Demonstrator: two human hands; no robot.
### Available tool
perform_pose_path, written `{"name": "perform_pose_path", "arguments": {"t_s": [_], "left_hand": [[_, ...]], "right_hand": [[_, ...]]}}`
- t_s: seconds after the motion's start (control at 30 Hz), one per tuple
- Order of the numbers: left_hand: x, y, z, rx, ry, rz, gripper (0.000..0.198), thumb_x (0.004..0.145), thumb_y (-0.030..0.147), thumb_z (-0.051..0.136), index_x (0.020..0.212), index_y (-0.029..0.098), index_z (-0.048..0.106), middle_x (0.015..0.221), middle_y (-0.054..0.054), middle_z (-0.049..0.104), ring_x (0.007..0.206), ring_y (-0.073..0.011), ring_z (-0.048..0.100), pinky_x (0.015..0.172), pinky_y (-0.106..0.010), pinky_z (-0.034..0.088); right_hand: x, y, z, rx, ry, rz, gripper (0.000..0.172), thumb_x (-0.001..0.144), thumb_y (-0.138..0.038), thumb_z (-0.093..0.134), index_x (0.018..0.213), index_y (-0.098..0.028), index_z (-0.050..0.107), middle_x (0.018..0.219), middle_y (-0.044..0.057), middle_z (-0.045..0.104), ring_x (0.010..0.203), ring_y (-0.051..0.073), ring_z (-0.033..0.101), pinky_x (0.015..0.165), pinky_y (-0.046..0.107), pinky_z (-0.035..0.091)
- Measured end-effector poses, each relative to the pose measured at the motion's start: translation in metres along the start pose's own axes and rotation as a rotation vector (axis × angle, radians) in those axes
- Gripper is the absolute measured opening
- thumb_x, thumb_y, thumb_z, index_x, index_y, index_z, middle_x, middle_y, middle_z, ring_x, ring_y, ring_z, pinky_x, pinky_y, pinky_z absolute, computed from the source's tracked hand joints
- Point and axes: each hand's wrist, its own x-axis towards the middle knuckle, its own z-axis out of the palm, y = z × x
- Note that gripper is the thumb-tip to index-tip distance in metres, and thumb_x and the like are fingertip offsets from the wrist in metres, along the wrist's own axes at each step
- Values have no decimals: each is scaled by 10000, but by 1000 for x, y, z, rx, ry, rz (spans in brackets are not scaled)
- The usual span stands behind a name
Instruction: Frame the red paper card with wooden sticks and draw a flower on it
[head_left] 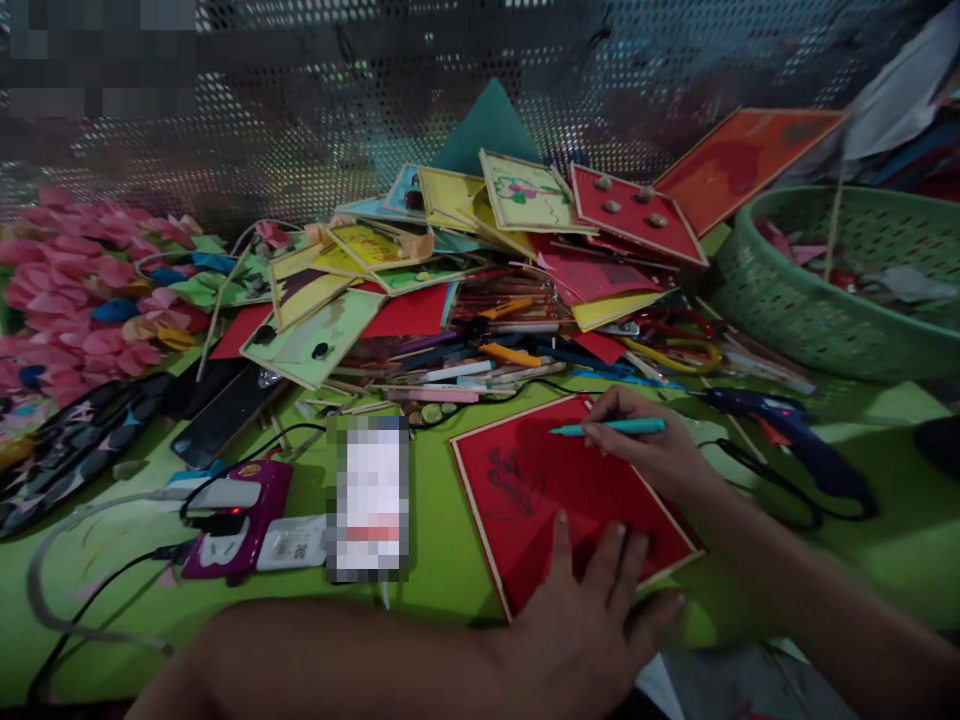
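A red card (555, 480) with a thin pale wooden frame lies tilted on the green table cover. Dark drawn lines (514, 482) mark its left part. My right hand (649, 435) holds a teal pen (626, 427) near the card's upper right edge, its tip pointing left over the red surface. Flat on the lower part of the card rests my left hand (592, 610), fingers spread, holding nothing.
Left of the card are a phone (371, 500), a purple power strip (262, 520) and cables. Framed cards (525, 195), pens and sticks are heaped behind. At right lie a blue glue gun (787, 430) and a green basket (832, 300). Pink paper petals (82, 270) fill the far left.
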Motion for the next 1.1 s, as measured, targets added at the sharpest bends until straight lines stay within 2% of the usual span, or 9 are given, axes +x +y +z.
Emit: {"name": "perform_pose_path", "arguments": {"t_s": [0.23,0.5,0.8,1.1], "left_hand": [[1,1,0,-7,-11,6,481,998,282,356,1447,336,521,1537,-110,503,1392,-345,467,999,-661,362],[1,2,-1,11,-69,17,495,987,317,402,1474,342,486,1573,-127,451,1413,-361,432,1005,-666,376],[1,1,-4,16,-11,-6,471,996,304,386,1444,350,524,1540,-101,501,1398,-334,462,1012,-649,366],[1,3,-1,-2,-37,-2,486,990,280,373,1450,338,520,1553,-115,481,1414,-352,443,1019,-677,345]], "right_hand": [[0,3,0,-6,26,-18,273,789,-448,773,775,-217,627,659,-2,637,580,139,551,536,258,446],[1,2,-2,-64,-18,-18,252,829,-438,740,756,-221,636,641,3,651,553,142,544,527,271,430],[0,3,-2,-61,-28,-14,232,834,-421,735,762,-218,649,643,1,651,574,150,564,540,276,437],[-1,1,-1,-72,-35,7,248,832,-445,728,757,-226,641,656,-3,645,598,155,575,562,280,434]]}}
